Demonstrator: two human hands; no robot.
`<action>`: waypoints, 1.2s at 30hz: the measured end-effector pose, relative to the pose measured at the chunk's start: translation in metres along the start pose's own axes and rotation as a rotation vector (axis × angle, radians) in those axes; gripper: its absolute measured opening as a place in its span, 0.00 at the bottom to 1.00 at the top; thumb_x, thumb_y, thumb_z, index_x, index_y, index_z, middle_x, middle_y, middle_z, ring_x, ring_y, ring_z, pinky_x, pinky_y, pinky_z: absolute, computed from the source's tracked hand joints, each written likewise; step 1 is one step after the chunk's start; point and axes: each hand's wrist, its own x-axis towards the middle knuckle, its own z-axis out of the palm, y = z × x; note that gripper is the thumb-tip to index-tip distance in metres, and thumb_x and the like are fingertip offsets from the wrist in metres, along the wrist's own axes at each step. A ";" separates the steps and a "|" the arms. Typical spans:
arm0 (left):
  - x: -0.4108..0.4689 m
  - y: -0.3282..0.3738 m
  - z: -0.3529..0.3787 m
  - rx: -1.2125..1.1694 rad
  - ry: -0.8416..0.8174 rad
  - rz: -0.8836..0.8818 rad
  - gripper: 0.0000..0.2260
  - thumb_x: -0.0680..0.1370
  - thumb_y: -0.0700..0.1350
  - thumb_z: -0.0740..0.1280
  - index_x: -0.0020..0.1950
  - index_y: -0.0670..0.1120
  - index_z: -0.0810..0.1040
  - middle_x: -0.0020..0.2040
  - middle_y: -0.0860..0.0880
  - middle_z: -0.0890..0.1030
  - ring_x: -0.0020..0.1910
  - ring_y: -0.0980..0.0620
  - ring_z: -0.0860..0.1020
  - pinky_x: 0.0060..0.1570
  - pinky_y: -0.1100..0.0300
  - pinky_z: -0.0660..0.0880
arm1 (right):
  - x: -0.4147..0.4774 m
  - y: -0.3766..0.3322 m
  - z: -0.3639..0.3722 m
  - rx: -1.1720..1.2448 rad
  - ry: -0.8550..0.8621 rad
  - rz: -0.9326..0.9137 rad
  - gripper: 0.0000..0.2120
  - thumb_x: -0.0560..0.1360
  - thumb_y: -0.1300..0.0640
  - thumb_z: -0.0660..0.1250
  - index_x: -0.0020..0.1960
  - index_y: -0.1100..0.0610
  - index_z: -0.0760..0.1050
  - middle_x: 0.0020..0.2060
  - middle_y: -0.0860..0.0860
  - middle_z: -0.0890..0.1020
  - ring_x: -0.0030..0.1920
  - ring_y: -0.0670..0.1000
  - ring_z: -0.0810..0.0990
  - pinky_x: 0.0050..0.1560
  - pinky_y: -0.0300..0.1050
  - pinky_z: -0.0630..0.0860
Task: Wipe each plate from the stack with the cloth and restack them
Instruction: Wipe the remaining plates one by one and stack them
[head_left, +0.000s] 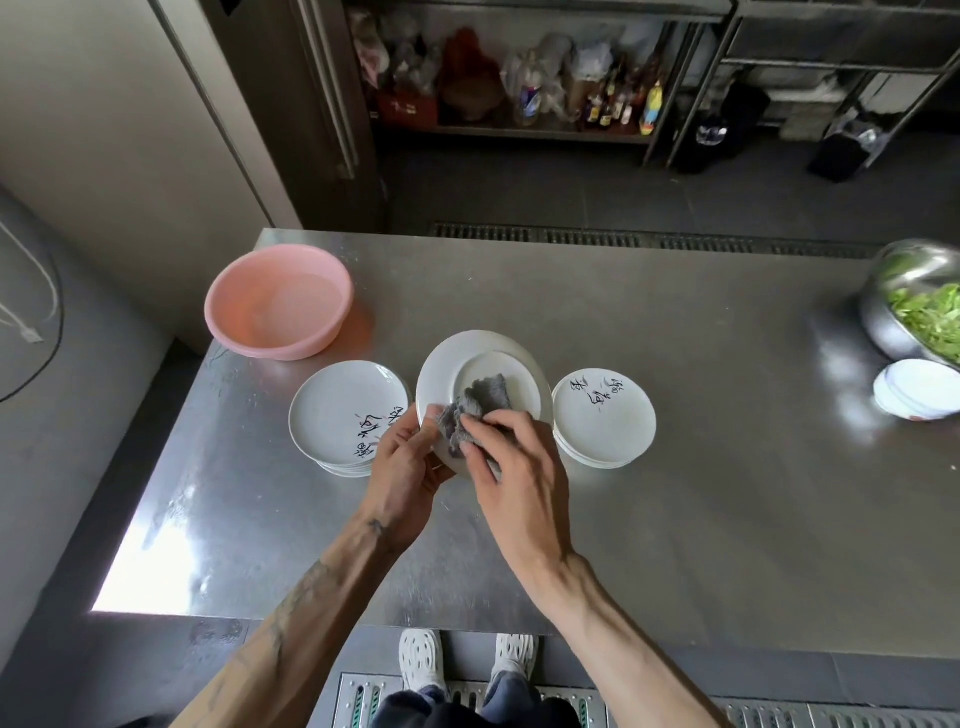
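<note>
Grey cloth (480, 397), bunched in our right hand (514, 467), wipes the underside of the plate (498, 358), which our left hand (405, 467) grips by its rim above the tabletop (675, 519), between left stack (337, 410) and right stack (602, 421). Next, probably, we restack it.

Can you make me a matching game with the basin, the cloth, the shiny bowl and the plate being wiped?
Things:
1. basin
2. cloth
3. shiny bowl
4. held plate

Matches:
A. has green leaves inside
B. gripped by the left hand
C. pink
D. grey, pinched by the right hand

Pairs: 1-C, 2-D, 3-A, 4-B
</note>
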 end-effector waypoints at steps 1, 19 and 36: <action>0.000 0.000 0.000 -0.007 0.000 0.000 0.16 0.80 0.49 0.66 0.64 0.43 0.81 0.55 0.42 0.84 0.49 0.49 0.83 0.46 0.58 0.81 | 0.000 0.000 0.002 -0.007 0.005 -0.012 0.13 0.79 0.55 0.70 0.62 0.48 0.83 0.56 0.43 0.79 0.55 0.50 0.78 0.53 0.46 0.79; 0.006 0.006 0.007 -0.019 0.073 0.048 0.14 0.86 0.47 0.60 0.63 0.40 0.80 0.50 0.41 0.85 0.45 0.47 0.84 0.44 0.56 0.82 | -0.016 0.014 0.018 0.056 0.170 0.006 0.09 0.79 0.57 0.72 0.58 0.51 0.85 0.55 0.48 0.79 0.52 0.49 0.78 0.53 0.41 0.77; 0.004 0.005 0.000 -0.021 0.109 -0.005 0.13 0.86 0.46 0.60 0.63 0.44 0.81 0.56 0.46 0.84 0.52 0.51 0.82 0.49 0.54 0.83 | 0.034 0.059 -0.016 0.293 0.109 0.259 0.11 0.76 0.64 0.74 0.58 0.57 0.85 0.54 0.49 0.81 0.53 0.39 0.80 0.53 0.27 0.72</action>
